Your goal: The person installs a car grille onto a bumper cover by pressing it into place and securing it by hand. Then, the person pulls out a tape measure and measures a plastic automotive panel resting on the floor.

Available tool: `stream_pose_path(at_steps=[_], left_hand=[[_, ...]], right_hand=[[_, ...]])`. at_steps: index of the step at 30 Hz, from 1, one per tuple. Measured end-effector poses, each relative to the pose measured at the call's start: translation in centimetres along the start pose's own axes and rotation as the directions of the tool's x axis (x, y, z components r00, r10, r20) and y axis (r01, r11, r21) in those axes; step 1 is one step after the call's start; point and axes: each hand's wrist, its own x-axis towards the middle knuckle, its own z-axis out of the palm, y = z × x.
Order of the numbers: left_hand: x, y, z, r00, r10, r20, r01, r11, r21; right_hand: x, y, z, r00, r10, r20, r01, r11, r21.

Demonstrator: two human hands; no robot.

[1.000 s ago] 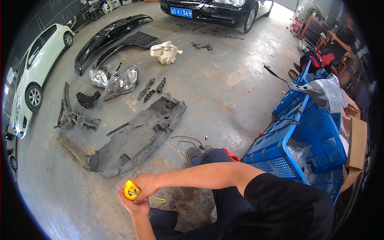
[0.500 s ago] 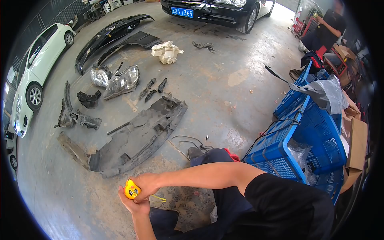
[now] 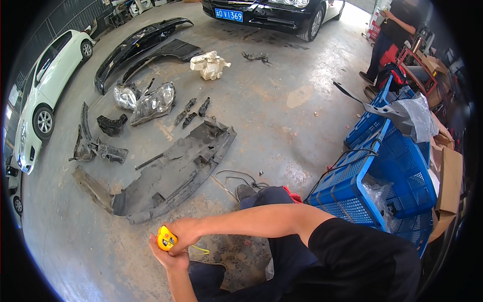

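A yellow tape measure is cupped between my two hands at the lower left of the head view. My right hand closes over it from the right, its fingers partly hidden. From below, my left hand wraps round its near side. A thin yellow strap hangs to the right beneath my right wrist. Just beyond the hands, a long dirty grey-black plastic panel lies on the floor, apart from them.
Car headlights, a black bumper and a cream plastic tank lie farther off. Blue crates stand close on my right. Beyond them is another person. A black car and a white car are parked around.
The other person at the upper right has risen from a lower posture to standing and shifted slightly left. My hands and the tape measure have not visibly moved.
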Motion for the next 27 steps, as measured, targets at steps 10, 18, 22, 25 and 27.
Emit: stream_pose_path(at_steps=[10, 18, 22, 25, 27], left_hand=[[0.16, -0.08, -0.20, 1.000, 0.006, 0.008, -0.006, 1.000, 0.002], [0.23, -0.11, -0.30, 1.000, 0.005, 0.011, -0.006, 1.000, 0.007], [0.25, -0.09, -0.31, 1.000, 0.003, 0.002, -0.003, 1.000, 0.002], [0.30, -0.09, -0.40, 1.000, -0.002, 0.005, 0.002, 1.000, 0.003], [0.43, -0.09, -0.70, 1.000, -0.001, 0.005, 0.001, 1.000, 0.004]], right_hand=[[-0.09, -0.21, -0.14, 1.000, 0.010, 0.001, -0.010, 1.000, 0.002], [-0.11, -0.26, -0.19, 1.000, 0.018, 0.000, -0.018, 1.000, 0.006], [-0.02, -0.09, -0.07, 1.000, 0.015, -0.006, -0.015, 1.000, 0.000], [0.03, -0.06, -0.02, 1.000, 0.016, -0.003, -0.016, 1.000, 0.003], [0.01, -0.04, -0.04, 1.000, 0.011, -0.007, -0.011, 1.000, -0.003]])
